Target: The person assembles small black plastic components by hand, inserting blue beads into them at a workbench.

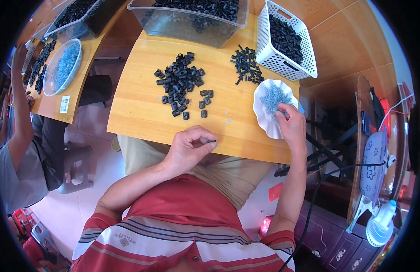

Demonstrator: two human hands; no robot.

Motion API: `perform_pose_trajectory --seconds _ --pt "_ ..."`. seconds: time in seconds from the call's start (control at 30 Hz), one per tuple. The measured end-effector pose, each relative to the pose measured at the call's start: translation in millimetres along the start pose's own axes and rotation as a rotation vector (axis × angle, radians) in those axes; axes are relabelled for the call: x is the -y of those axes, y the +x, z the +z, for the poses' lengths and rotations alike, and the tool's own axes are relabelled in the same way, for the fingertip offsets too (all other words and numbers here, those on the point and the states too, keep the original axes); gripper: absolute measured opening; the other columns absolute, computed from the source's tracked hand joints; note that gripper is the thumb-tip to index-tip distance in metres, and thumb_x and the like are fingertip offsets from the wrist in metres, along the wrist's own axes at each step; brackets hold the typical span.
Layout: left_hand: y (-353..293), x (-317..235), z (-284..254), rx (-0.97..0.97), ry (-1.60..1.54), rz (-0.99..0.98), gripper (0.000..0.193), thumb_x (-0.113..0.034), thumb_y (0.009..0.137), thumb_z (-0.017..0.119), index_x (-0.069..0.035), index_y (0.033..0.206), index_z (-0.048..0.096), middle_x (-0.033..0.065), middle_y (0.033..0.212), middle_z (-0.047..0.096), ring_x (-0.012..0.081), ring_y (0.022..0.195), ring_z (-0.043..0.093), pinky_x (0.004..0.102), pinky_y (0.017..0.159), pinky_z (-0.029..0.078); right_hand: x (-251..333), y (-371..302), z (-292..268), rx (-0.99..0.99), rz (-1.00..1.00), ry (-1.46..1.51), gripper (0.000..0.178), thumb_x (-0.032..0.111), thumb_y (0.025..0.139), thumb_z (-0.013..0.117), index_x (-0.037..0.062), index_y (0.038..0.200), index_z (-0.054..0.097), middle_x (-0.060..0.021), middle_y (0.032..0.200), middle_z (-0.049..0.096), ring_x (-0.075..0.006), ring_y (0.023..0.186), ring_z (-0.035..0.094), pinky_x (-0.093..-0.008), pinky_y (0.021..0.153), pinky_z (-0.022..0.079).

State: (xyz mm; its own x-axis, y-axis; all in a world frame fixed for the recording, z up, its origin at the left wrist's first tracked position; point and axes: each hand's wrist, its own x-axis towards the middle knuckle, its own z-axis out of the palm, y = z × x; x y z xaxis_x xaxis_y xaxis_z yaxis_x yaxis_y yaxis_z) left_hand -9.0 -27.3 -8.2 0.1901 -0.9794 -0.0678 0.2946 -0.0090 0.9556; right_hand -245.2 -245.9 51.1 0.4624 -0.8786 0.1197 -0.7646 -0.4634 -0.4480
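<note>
My left hand [188, 148] is at the table's front edge, thumb and fingers pinching a small black plastic piece [211, 141]. At the right, my right hand [292, 126] reaches into a white scalloped dish [260, 119]. Its fingertips are pressed together among small clear bluish plastic pieces [274, 96]; whatever they grip is too small to make out. Beyond my left hand lies a pile of short black hollow fittings [178, 84], with several set apart on its right. Thin black stems [246, 65] form another heap behind the dish.
A white perforated basket [266, 50] of black parts stands at the back right of the wooden table [133, 106]. Behind the pile is a clear bin [187, 34] of black parts. To the left, a co-worker [19, 149] sits at another table. A small fan [381, 226] is at right.
</note>
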Motion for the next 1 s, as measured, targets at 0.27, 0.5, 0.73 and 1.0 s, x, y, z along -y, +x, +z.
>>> perform_pose_trajectory --seconds 0.27,0.5,0.73,1.0 --pt "0.5 0.0 2.5 -0.031 -0.028 0.017 0.010 0.004 0.089 0.068 0.002 0.099 0.069 0.0028 0.097 0.061 0.0056 0.082 0.060 0.0190 0.070 0.050 -2.5 -8.3 -7.2 0.011 -0.094 -0.027 0.014 0.003 0.081 0.072 -0.0021 0.093 0.065 -0.0117 0.093 0.069 -0.0187 0.066 0.065 -0.0307 0.065 0.052" --pt "-0.8 -1.2 3.0 -0.034 -0.007 0.013 0.009 0.004 0.089 0.068 0.002 0.098 0.069 0.0029 0.097 0.061 0.0054 0.082 0.060 0.0191 0.069 0.050 6.8 -9.8 -10.5 0.054 -0.037 0.029 0.009 0.008 0.081 0.068 0.0032 0.088 0.064 -0.0138 0.090 0.066 -0.0323 0.073 0.065 -0.0399 0.068 0.051" --pt "-1.5 0.2 2.7 -0.034 -0.018 0.013 0.009 0.003 0.089 0.069 0.002 0.098 0.069 0.0026 0.097 0.061 0.0048 0.081 0.059 0.0190 0.069 0.050 6.9 -8.0 -7.6 0.102 -0.066 0.021 0.015 0.009 0.083 0.066 0.0041 0.097 0.068 -0.0153 0.098 0.067 -0.0357 0.086 0.066 -0.0402 0.075 0.051" --pt "-1.1 -1.5 3.5 -0.035 0.006 0.027 0.008 0.003 0.089 0.069 0.002 0.097 0.069 0.0023 0.096 0.061 0.0049 0.082 0.059 0.0192 0.069 0.050 11.2 -12.1 -12.8 0.200 0.076 -0.156 0.020 0.017 0.082 0.067 0.0062 0.098 0.070 -0.0163 0.100 0.070 -0.0370 0.092 0.066 -0.0424 0.080 0.052"
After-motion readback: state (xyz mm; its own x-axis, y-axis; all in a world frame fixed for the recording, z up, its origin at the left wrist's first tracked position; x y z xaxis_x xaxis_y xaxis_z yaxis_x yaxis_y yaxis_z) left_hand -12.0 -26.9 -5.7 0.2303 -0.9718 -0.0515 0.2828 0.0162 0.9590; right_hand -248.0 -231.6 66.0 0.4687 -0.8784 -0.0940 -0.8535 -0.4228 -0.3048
